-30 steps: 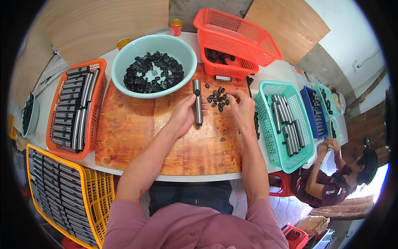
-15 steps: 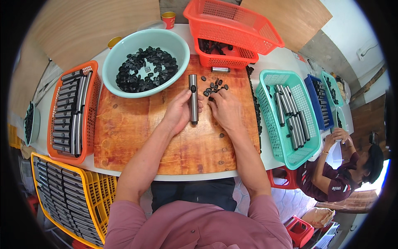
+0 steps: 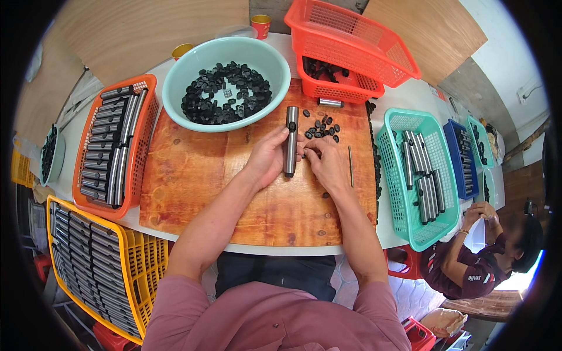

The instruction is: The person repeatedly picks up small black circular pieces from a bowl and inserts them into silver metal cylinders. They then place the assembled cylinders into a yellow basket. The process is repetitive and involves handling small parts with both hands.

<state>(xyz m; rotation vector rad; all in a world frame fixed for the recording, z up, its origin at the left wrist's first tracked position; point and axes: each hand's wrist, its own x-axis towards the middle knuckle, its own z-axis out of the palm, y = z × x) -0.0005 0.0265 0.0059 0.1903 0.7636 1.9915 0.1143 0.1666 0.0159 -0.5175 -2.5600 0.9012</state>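
My left hand [image 3: 267, 155] is wrapped round a short silver metal tube [image 3: 291, 153], which stands roughly upright in the picture over the wooden board. The tube has dark ends, and a black oval plug [image 3: 292, 126] sits in its side near the top. Close beside the tube's right side is my right hand [image 3: 325, 166], its thumb and fingers pinched together. A bit of dark shows at those fingertips, too small to make out. Just beyond that hand, several loose black oval plugs [image 3: 321, 128] lie scattered on the board.
A pale green basin [image 3: 175, 111] of black plugs stands behind the wooden board [image 3: 193, 193]. Tubes fill an orange basket [image 3: 151, 108] at left; more lie in a green basket [image 3: 391, 146] at right. Red baskets [image 3: 345, 92] stand behind. A thin rod [image 3: 351, 166] lies rightward. A person [image 3: 468, 263] sits at far right.
My right hand has drawn back from the loose plugs toward the tube, fingers pinched. The thin rod has come into sight. The whole view has shifted slightly; my left hand still holds the tube.
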